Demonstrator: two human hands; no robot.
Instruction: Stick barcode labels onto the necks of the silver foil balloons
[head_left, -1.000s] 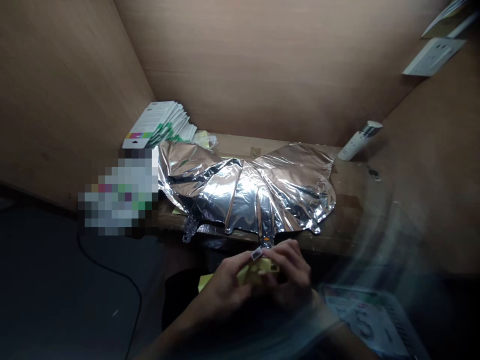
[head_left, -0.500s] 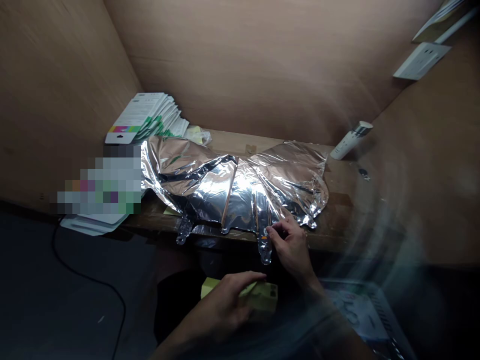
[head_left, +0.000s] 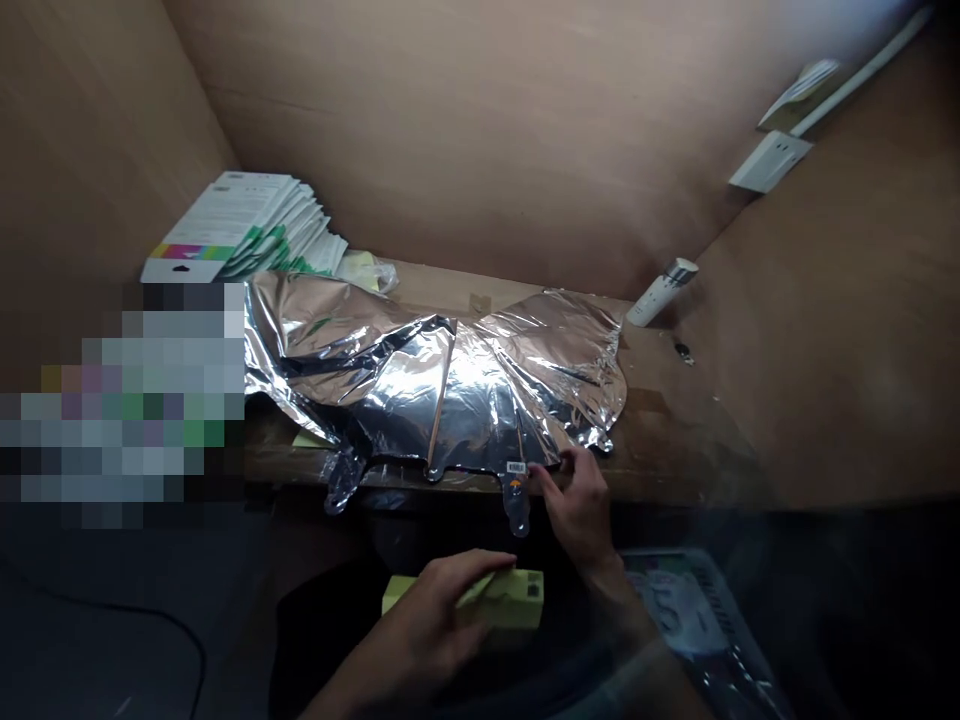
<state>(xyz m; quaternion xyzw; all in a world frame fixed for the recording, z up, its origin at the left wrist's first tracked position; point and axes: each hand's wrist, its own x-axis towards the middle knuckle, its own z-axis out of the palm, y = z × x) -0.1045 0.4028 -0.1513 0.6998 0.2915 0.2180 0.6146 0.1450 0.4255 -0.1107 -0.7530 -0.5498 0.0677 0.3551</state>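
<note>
A flat silver foil balloon (head_left: 465, 400) lies crumpled on the wooden desk (head_left: 667, 440), with several short tabs along its near edge. One clear tab (head_left: 515, 507) hangs over the desk edge, and a small barcode sticker (head_left: 516, 467) sits on the foil just above it. My right hand (head_left: 577, 505) rests on the foil's lower edge beside the sticker, with its fingers apart. Below the desk edge, my left hand (head_left: 427, 625) grips a yellow pad (head_left: 502, 600), probably sticky notes, with the fingers across its top.
A stack of white and green printed cards (head_left: 247, 228) and a clear plastic bag (head_left: 365, 272) stand behind the balloon. A white tube (head_left: 661, 292) lies at the desk's back right. A wall socket (head_left: 770, 160) is above it. A printed sheet (head_left: 679, 605) lies low at right.
My right hand has left the yellow pad and moved up to the balloon's edge. The barcode sticker, earlier on my fingers, now sits on the foil. The view has shifted.
</note>
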